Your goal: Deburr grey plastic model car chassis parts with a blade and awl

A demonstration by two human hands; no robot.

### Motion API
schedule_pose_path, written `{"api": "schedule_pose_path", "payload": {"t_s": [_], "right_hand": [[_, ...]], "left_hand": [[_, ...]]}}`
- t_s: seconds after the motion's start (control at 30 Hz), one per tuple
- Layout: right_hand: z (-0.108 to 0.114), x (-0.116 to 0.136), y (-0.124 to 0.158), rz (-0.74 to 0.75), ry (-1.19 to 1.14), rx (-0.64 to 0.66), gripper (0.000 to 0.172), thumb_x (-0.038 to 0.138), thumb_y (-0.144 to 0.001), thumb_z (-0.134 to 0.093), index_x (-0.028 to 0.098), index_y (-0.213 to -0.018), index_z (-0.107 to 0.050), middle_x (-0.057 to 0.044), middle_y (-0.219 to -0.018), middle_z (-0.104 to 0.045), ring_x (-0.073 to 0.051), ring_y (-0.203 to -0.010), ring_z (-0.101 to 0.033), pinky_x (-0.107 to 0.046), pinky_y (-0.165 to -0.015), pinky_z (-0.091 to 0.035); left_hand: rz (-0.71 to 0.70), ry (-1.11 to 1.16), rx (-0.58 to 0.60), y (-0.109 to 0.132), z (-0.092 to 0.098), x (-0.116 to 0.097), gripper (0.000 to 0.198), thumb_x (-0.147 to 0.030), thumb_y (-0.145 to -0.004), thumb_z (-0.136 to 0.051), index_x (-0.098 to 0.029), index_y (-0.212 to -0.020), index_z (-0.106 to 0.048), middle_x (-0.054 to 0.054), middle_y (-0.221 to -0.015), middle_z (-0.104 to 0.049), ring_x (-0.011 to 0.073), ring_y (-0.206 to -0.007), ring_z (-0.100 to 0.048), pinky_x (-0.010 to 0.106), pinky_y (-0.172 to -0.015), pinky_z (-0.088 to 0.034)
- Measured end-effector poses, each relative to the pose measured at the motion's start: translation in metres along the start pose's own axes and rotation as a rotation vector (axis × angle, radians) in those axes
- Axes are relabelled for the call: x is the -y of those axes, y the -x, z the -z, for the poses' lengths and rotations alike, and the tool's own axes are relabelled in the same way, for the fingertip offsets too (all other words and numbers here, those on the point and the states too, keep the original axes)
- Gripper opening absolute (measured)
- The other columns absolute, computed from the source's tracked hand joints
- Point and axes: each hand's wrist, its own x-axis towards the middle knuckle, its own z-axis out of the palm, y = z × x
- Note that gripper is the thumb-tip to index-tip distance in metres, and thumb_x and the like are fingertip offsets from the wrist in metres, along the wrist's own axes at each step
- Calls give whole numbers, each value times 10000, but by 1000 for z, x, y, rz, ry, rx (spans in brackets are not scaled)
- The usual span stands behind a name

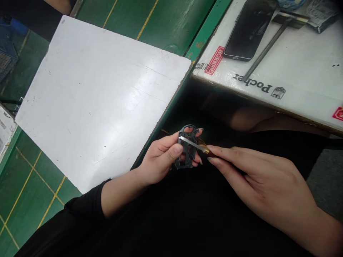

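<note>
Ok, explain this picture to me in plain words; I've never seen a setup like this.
There is no machine here, just a person's two bare hands. One camera, worn on the head, looks forward and down at them. The left hand holds a dark grey part with openings in it. The right hand grips a thin-bladed tool, its blade lying across that part. To the left is a large white board. At upper right, a phone and a hammer-like tool lie on a white printed surface.
</note>
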Motion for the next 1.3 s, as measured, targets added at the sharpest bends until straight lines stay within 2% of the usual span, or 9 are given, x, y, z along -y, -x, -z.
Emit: {"api": "schedule_pose_path", "payload": {"t_s": [0.07,0.13,0.37,0.57,0.67,0.83,0.97,1.17,1.3], "right_hand": [[2,-2,-1,17,4,2,233,197,-1219,-692,139,-1368,-862,-61,-1073,-919,-176,-857,-887,-242,-938,-745],[3,-3,0,21,10,4,230,196,-1220,-689,143,-1361,-862,-58,-1074,-920,-172,-834,-879,-241,-937,-743],[6,3,2,-10,16,22,241,233,-1231,-679,172,-1376,-862,-71,-1104,-928,-211,-912,-911,-285,-958,-765],[1,4,3,-40,-2,19,235,231,-1221,-697,173,-1379,-860,-66,-1105,-928,-204,-879,-904,-281,-912,-770],[-3,5,5,-54,-17,12,239,213,-1211,-710,174,-1401,-850,-65,-1162,-934,-201,-912,-908,-270,-902,-764],[-11,8,6,-60,-31,-3,216,204,-1210,-705,163,-1380,-833,-81,-1169,-930,-213,-920,-906,-272,-851,-758],[-16,9,4,-30,-49,-18,222,180,-1212,-688,152,-1396,-810,-90,-1179,-919,-216,-958,-904,-278,-905,-758],[-10,4,2,-8,-41,15,249,185,-1217,-689,161,-1436,-805,-58,-1121,-903,-190,-913,-883,-273,-940,-751],[-1,-1,3,16,8,26,246,209,-1228,-671,182,-1428,-813,-53,-1098,-908,-203,-871,-880,-302,-944,-755]], "left_hand": [[43,37,24,-2,1,-2,546,-514,-1242,-651,-199,-1674,-761,174,-1176,-915,259,-1005,-873,386,-933,-718],[22,16,29,-3,3,-2,537,-492,-1237,-666,-201,-1679,-757,171,-1169,-910,256,-1001,-865,387,-938,-711],[-127,-159,-44,5,0,8,586,-409,-1228,-702,-279,-1796,-642,182,-1525,-856,290,-1142,-874,467,-1070,-712],[-222,-248,-77,7,0,13,579,-345,-1228,-699,-310,-1802,-633,170,-1882,-583,286,-1216,-880,478,-1138,-706],[-243,-292,-94,6,3,16,584,-339,-1226,-702,-299,-1805,-631,164,-1872,-594,315,-1321,-859,491,-1209,-674],[-250,-377,-125,6,7,16,594,-380,-1223,-709,-309,-1807,-627,156,-1871,-600,317,-1314,-856,534,-1263,-639],[-248,-403,-161,5,8,14,627,-473,-1198,-749,-273,-1785,-656,179,-1785,-694,380,-1432,-812,558,-1270,-637],[-133,-164,-126,3,4,10,555,-464,-1215,-721,-322,-1751,-694,168,-1840,-640,290,-1166,-887,484,-1092,-715],[-14,-38,-21,0,4,2,547,-495,-1214,-712,-240,-1698,-741,208,-1474,-871,296,-1102,-879,458,-1021,-718]]}}
